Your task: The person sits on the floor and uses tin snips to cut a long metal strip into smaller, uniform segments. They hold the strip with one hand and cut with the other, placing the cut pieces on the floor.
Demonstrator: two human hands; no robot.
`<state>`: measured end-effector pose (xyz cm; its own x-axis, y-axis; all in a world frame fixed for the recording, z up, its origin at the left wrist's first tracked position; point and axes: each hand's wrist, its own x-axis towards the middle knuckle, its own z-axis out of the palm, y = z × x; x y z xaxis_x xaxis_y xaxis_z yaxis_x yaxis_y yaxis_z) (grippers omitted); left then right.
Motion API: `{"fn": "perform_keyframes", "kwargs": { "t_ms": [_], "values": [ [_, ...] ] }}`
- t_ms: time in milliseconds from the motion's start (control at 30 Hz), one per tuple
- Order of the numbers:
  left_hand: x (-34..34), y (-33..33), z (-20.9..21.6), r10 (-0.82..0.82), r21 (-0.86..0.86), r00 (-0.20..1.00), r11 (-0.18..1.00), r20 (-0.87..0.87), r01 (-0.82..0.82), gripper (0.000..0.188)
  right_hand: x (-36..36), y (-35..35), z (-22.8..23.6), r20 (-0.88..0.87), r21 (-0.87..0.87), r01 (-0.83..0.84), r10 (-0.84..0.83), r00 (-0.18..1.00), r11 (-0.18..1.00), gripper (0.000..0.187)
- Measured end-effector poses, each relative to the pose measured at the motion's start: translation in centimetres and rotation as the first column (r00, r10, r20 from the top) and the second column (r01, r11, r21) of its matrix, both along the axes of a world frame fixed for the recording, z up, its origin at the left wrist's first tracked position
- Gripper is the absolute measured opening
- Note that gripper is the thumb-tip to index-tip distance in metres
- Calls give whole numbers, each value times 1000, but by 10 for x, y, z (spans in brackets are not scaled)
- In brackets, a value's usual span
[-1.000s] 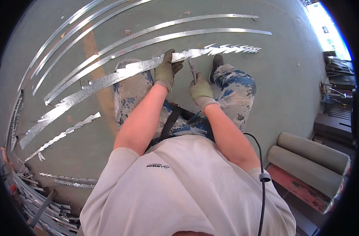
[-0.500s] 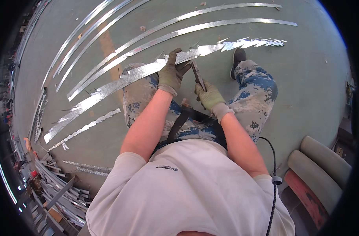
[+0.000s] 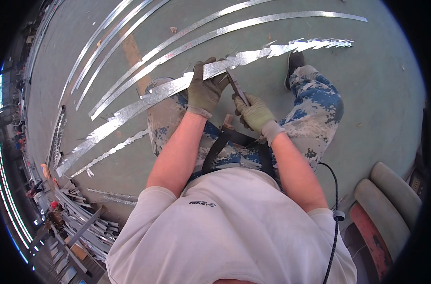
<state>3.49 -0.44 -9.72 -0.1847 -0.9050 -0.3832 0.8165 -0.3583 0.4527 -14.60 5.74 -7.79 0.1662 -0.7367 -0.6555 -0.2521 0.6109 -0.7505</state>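
Note:
My left hand (image 3: 204, 92), in a worn olive glove, is closed around a long shiny sheet-metal strip (image 3: 163, 90) and holds it raised across my knees. Slanted cuts run along the strip, and pointed tabs stick out towards its right end. In my gloved right hand (image 3: 254, 112) is a slim, dark plier-like hand tool (image 3: 237, 88). Its tip meets or nearly meets the strip's lower edge, just right of my left fingers. Whether the jaws are closed on the metal I cannot tell.
Several long plain metal strips (image 3: 272, 18) lie on the green floor beyond. A narrower jagged strip (image 3: 112, 149) rests at the left, near a pile of metal scraps (image 3: 90, 220). Rolled or padded cylinders (image 3: 383, 206) stand at the lower right. A black cable (image 3: 337, 189) hangs beside my right arm.
The view has shifted slightly, so the floor items sit a little differently in it. My left fingers have changed position a little on the strip; both hands keep their holds.

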Motion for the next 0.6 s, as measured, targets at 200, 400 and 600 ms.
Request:
{"fn": "perform_keyframes", "kwargs": {
  "t_ms": [200,400,600],
  "values": [
    [-1,0,4,-21,34,984,999,-176,27,55,-8,-11,8,176,172,-25,-6,984,985,34],
    [0,0,6,-38,18,981,999,-188,42,54,-16,-17,16,394,338,24,-164,904,941,32],
    [3,-1,3,-26,48,980,998,-197,37,52,-28,-21,7,606,413,-59,-226,763,909,31]
  ]
}}
